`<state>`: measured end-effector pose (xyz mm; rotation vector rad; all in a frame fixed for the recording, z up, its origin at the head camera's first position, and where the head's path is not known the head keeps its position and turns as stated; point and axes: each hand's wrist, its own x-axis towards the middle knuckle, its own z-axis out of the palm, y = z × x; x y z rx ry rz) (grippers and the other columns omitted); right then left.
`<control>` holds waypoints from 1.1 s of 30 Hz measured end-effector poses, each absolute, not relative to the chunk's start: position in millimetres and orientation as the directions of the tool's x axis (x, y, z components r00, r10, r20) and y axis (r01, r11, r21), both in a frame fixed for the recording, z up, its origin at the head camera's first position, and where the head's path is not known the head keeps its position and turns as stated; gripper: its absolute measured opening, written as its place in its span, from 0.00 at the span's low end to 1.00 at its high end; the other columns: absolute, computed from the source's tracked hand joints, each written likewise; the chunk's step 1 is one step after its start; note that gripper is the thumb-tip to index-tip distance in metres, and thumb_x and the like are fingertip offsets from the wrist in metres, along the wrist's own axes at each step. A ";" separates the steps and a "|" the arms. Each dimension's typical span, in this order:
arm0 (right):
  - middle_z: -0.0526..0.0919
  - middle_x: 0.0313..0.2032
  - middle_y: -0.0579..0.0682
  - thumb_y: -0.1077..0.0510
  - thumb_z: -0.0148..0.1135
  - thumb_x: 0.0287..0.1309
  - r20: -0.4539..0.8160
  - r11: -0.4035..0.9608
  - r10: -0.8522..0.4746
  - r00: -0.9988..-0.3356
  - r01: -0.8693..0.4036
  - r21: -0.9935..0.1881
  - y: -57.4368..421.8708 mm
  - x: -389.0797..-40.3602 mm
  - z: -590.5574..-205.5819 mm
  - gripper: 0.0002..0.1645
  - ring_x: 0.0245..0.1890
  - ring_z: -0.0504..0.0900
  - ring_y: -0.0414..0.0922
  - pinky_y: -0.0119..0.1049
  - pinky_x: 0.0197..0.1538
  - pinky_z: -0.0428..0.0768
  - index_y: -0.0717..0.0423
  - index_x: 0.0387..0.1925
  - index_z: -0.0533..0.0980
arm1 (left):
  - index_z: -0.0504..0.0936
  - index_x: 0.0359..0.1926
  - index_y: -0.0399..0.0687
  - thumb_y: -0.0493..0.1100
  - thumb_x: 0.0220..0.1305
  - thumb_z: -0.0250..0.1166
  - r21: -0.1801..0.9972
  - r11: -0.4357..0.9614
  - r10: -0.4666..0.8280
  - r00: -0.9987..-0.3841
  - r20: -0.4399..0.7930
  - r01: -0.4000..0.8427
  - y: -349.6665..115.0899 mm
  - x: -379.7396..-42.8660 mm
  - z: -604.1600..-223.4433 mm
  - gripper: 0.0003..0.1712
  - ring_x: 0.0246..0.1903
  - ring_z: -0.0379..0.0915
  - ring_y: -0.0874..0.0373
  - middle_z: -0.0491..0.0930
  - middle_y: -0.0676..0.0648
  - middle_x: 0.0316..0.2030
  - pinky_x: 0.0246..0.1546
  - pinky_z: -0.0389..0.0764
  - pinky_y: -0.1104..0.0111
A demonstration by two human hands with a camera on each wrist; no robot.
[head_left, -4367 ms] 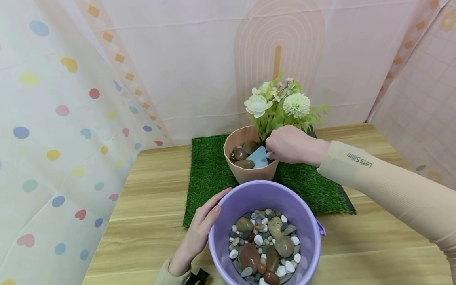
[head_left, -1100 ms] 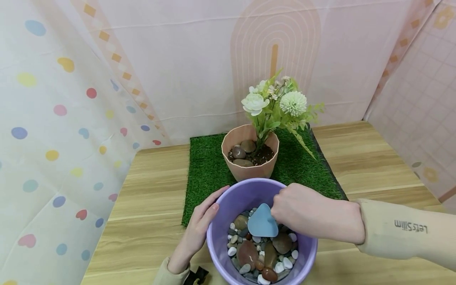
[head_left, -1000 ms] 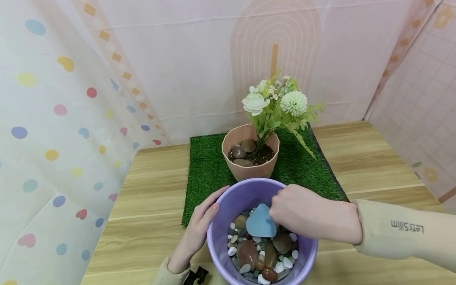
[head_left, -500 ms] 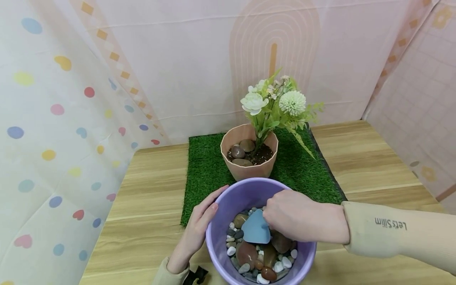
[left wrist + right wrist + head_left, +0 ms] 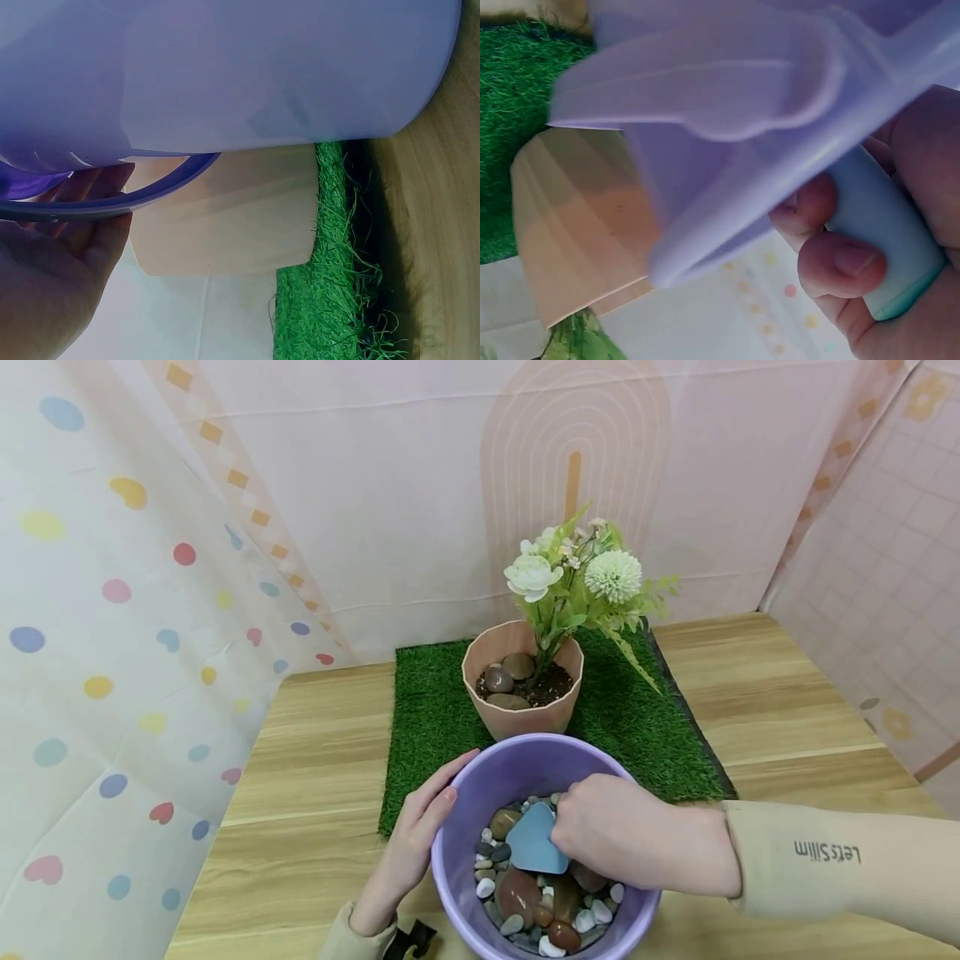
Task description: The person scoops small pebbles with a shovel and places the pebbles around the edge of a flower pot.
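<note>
A wood-grain table (image 5: 322,760) bears a green turf mat (image 5: 427,710) and a purple bucket (image 5: 517,768).

Right hand (image 5: 615,831) moved from flowerpot (image 5: 523,722) into purple bucket (image 5: 536,758), blue scoop (image 5: 536,842) too (over stones (image 5: 517,895))

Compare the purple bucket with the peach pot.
The purple bucket has a smooth round rim; the peach pot has a faceted one. The bucket stands nearer the camera, the pot farther back on the green mat. The bucket holds many mixed stones; the pot holds soil, a few brown stones and flowers. Both are open-topped.
</note>
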<state>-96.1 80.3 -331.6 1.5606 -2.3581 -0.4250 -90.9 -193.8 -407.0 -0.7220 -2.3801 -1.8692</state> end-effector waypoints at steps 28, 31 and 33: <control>0.81 0.18 0.37 0.49 0.73 0.63 0.075 0.443 -0.895 -0.440 -0.896 0.038 96.5 -113.8 -330.7 0.11 0.22 0.80 0.37 0.36 0.29 0.80 0.42 0.24 0.85 | 0.67 0.78 0.42 0.40 0.84 0.42 0.916 0.168 0.344 -0.893 0.292 0.364 -194.6 -90.8 -406.6 0.28 0.63 0.79 0.68 0.72 0.28 0.71 0.60 0.84 0.72; 0.81 0.19 0.38 0.49 0.73 0.62 0.077 0.452 -0.891 -0.447 -0.889 0.071 96.0 -110.9 -332.0 0.11 0.22 0.81 0.38 0.36 0.29 0.81 0.42 0.24 0.85 | 0.67 0.78 0.43 0.40 0.84 0.42 0.916 0.170 0.340 -0.894 0.291 0.363 -194.3 -90.7 -406.8 0.27 0.63 0.79 0.68 0.73 0.29 0.71 0.60 0.84 0.72; 0.82 0.19 0.39 0.48 0.73 0.62 0.081 0.447 -0.895 -0.439 -0.882 0.148 94.6 -107.0 -333.7 0.12 0.23 0.81 0.39 0.36 0.30 0.82 0.42 0.23 0.85 | 0.68 0.78 0.44 0.40 0.84 0.43 0.916 0.173 0.336 -0.896 0.290 0.361 -194.2 -90.7 -406.9 0.27 0.63 0.79 0.68 0.73 0.29 0.71 0.60 0.84 0.72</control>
